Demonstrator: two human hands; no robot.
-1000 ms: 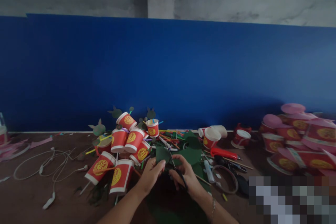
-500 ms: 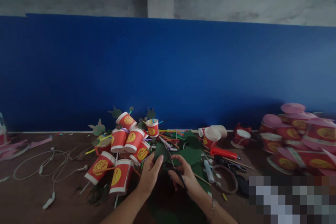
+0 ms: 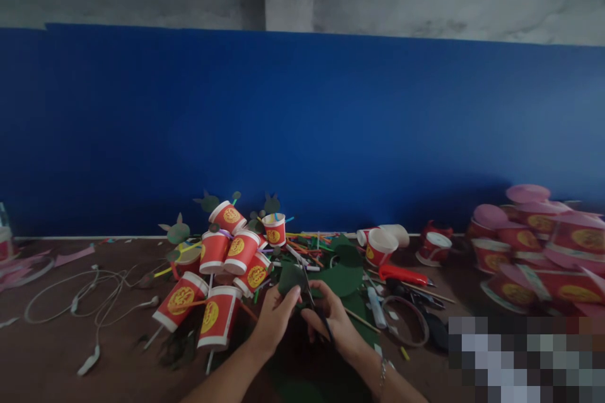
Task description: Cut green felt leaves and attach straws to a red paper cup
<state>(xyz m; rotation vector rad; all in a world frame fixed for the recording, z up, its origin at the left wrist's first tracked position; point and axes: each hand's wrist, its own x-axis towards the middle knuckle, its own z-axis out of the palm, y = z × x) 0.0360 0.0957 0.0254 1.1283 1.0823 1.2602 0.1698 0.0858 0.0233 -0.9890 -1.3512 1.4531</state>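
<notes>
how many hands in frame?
2, both lower centre: the left hand pinching dark green paper, the right hand holding scissors at its right edge. Pixelation at lower right may hide others.

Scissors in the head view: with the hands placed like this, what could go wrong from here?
The left hand pinches the small green paper with its thumb close to the scissors in the right hand, so a slip might nip it. The left forearm passes near the front red cup; a sideways swing could knock it into the leaning cup pile. The larger green sheet lies just beyond, so the tips might snag it.
</notes>
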